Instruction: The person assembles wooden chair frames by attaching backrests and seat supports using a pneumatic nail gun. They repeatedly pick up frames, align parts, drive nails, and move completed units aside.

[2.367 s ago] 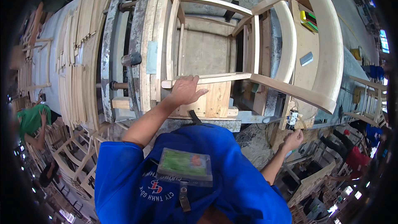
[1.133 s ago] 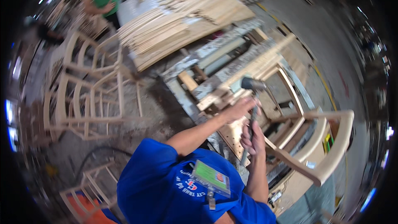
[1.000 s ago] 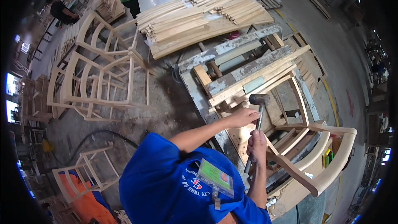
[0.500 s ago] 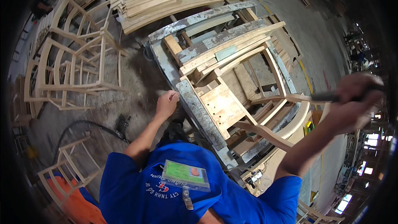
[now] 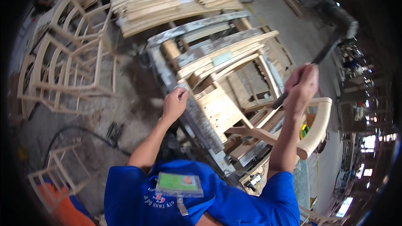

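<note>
My right hand [image 5: 302,84] is closed round the black handle of a hammer [image 5: 328,50], raised over the right side of the bench. Its dark head points up and away to the right. Under it, a pale wooden chair frame [image 5: 247,132] lies in a metal-edged clamping bench [image 5: 205,121]. A broad curved rail [image 5: 320,127] of the chair sticks out to the right, partly behind my right forearm. My left hand [image 5: 175,102] is at the bench's left edge, fingers curled together; whether something small is in them cannot be made out.
Assembled chair frames [image 5: 69,67] stand on the floor at left, with another frame [image 5: 60,163] nearer me. A black hose [image 5: 79,129] crosses the floor. Stacked wooden strips [image 5: 167,0] lie beyond the bench. An air tool [image 5: 252,181] rests at the near right.
My right hand has moved left, and the hammer's head has come into view at upper right. The curved rail appears farther right. My left hand stays by the bench edge.
</note>
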### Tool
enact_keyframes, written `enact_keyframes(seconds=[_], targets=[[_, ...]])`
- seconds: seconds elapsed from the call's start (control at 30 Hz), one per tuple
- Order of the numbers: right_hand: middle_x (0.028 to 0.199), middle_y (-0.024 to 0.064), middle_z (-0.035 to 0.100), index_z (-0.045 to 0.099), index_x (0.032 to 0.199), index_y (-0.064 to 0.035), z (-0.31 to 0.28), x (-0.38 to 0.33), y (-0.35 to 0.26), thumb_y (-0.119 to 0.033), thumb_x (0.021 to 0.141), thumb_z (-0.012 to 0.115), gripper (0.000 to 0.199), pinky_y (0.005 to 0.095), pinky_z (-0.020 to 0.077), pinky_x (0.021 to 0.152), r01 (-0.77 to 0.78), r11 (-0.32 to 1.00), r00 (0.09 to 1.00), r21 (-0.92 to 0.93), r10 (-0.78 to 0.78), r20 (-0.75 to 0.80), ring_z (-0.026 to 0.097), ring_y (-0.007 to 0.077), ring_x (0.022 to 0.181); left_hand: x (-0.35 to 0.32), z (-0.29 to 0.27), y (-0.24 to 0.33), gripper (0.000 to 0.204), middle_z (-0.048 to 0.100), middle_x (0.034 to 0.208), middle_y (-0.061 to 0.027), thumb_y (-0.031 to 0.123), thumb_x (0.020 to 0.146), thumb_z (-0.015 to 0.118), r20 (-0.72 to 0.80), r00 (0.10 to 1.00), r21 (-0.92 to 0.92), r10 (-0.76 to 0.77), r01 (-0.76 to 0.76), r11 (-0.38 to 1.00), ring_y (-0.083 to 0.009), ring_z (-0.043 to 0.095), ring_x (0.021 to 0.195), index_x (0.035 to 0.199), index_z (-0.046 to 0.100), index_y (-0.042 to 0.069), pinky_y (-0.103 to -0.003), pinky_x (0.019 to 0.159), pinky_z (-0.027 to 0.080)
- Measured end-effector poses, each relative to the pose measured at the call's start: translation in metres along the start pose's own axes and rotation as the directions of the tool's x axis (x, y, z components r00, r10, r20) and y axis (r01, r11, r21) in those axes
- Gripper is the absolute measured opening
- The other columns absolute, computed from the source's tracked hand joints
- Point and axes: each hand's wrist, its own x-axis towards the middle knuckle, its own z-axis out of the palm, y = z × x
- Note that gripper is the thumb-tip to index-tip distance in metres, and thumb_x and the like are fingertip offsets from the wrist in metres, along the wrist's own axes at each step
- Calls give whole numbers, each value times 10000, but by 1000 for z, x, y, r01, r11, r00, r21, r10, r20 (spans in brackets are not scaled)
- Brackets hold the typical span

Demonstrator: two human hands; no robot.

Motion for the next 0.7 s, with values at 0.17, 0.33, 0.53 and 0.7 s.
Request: enact_keyframes(seconds=[0.17,0.33,0.53,0.7], targets=[[615,0,435,530,899,-68,-45,100,-84,-536,1095,432,518,284,354,448,331,938,901,-100,-346,-261,404,102,476,73,39,19,347,674,1149,-146,283,923,722,130,938,266,321,-345,900,-372,576,1220,1189,673,65,-482,1080,415],[655,44,416,482,843,-72,-103,209,-103,-388,1068,396,397,345,421,566,510,832,708,-220,-551,-441,428,154,574,113,83,-1,546,515,1427,-212,308,917,723,307,844,373,439,-531,760,-455,386,1415,1367,576,35,-557,1177,292],[731,152,535,488,935,-68,-23,157,225,-450,1082,419,415,407,487,578,29,847,874,-531,-279,-397,544,277,613,124,86,3,635,479,1465,-221,330,879,749,415,846,406,336,-502,763,-457,366,1433,1390,546,13,-573,1210,246],[697,127,611,599,1018,29,13,95,293,-280,1070,558,315,356,452,564,-308,789,943,-532,179,-281,591,210,606,141,99,4,598,493,1452,-210,306,867,754,380,862,384,336,-477,790,-451,373,1427,1356,567,17,-579,1206,249]])
